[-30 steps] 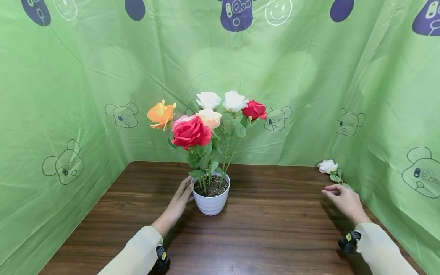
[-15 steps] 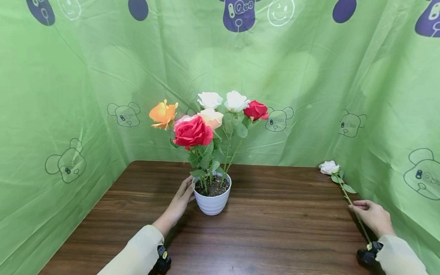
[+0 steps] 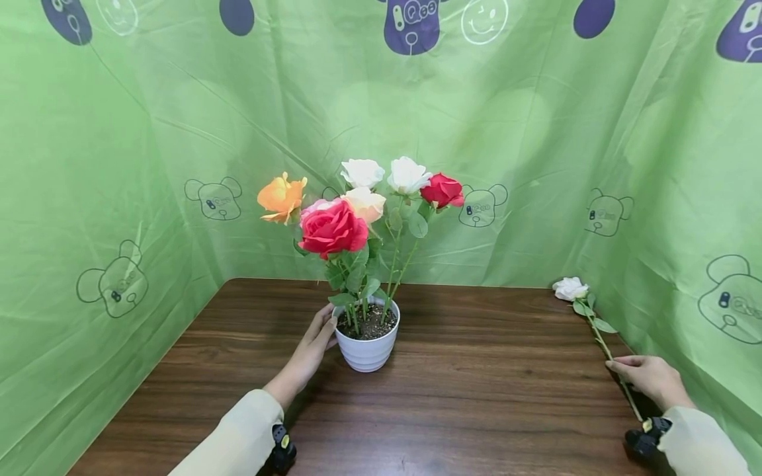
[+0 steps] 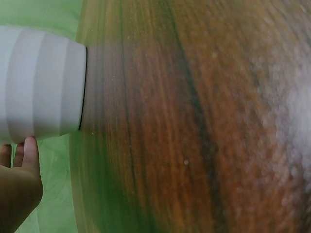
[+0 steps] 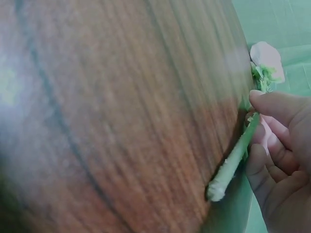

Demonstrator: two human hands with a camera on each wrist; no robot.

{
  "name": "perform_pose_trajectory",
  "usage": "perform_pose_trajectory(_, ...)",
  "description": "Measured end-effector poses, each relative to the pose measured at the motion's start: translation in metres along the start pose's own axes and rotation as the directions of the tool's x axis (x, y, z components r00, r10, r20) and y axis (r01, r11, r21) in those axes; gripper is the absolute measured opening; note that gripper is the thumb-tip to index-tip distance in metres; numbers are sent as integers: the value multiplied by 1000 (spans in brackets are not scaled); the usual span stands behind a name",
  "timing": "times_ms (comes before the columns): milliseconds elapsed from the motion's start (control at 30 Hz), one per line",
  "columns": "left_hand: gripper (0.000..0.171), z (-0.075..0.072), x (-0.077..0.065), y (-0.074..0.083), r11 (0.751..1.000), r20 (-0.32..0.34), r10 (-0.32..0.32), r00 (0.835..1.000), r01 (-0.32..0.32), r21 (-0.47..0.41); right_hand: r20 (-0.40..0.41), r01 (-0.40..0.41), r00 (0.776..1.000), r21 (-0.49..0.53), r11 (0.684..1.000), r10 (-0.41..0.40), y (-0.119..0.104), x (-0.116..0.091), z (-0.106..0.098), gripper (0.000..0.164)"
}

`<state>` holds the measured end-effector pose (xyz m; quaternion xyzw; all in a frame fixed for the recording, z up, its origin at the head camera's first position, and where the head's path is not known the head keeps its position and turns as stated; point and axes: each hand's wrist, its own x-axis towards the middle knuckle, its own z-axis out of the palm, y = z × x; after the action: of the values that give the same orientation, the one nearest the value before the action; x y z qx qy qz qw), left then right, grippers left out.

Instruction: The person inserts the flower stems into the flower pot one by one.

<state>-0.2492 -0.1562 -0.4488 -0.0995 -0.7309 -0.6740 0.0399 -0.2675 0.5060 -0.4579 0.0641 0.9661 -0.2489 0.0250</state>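
Note:
At the right side of the table lies a long-stemmed white rose [image 3: 570, 288], its bloom pointing toward the back. My right hand [image 3: 651, 380] pinches its green stem [image 5: 235, 158] between thumb and fingers; the cut end sticks out below the hand in the right wrist view. A white ribbed flower pot [image 3: 366, 350] stands upright left of centre. Against its left side rests my left hand [image 3: 312, 344], the fingertips [image 4: 31, 145] touching the pot's wall. Red, orange, white, pink and peach roses [image 3: 333, 228] stand in the pot's soil.
The brown wooden table [image 3: 476, 396] reaches back to a green cloth curtain [image 3: 506, 119] that encloses it at the back and both sides. Bare wood lies between the pot and the right hand. Each wrist wears a small black camera [image 3: 647, 436].
My right hand has moved right and toward me along the lying rose and now pinches its stem lower down. The left hand has stayed against the pot.

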Motion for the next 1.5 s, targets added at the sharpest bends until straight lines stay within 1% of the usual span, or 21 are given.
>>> perform_pose_trajectory(167, 57, 0, 0, -1, 1000, -2, -10, 1000, 10, -4, 13, 5, 1000, 17, 1000, -6, -2, 0, 0, 61)
perform_pose_trajectory(433, 58, 0, 1, -3, 1000, 4, -3, 1000, 3, -5, -13, 31, 999, 9, 999, -31, -6, -3, -1, 59)
perform_pose_trajectory(667, 57, -1, 1, -4, 1000, 5, -7, 1000, 7, -10, -49, 95, 994, -25, 995, -96, -17, -5, -1, 56)
perform_pose_trajectory(800, 57, -1, 1, -3, 1000, 2, -11, 1000, 11, -10, -67, 118, 991, 8, 993, -118, -27, -5, -1, 55)
perform_pose_trajectory(967, 59, 0, 1, -3, 1000, 2, 6, 1000, -6, -2, -98, 166, 982, 36, 985, -162, -39, -6, 0, 52)
perform_pose_trajectory(1067, 59, 0, 1, -3, 1000, 1, 5, 1000, -5, -1, -92, 179, 981, 106, 978, -170, -46, -7, 1, 50)
perform_pose_trajectory(1200, 58, 0, 1, -1, 1000, 0, 5, 1000, -5, -3, -82, 200, 979, 240, 950, -186, -56, -10, 6, 45)
perform_pose_trajectory(1267, 58, 0, 0, 0, 1000, 2, 6, 1000, -6, -6, -83, 213, 977, 280, 936, -198, -61, -11, 7, 43)
perform_pose_trajectory(1400, 58, -1, 1, 0, 1000, 5, 2, 1000, -2, -10, -110, 239, 970, 303, 922, -215, -72, -11, 10, 40)
perform_pose_trajectory(1500, 59, -1, 2, -1, 1000, 6, 4, 1000, -4, -10, -130, 267, 962, 289, 919, -239, -83, -10, 11, 35)
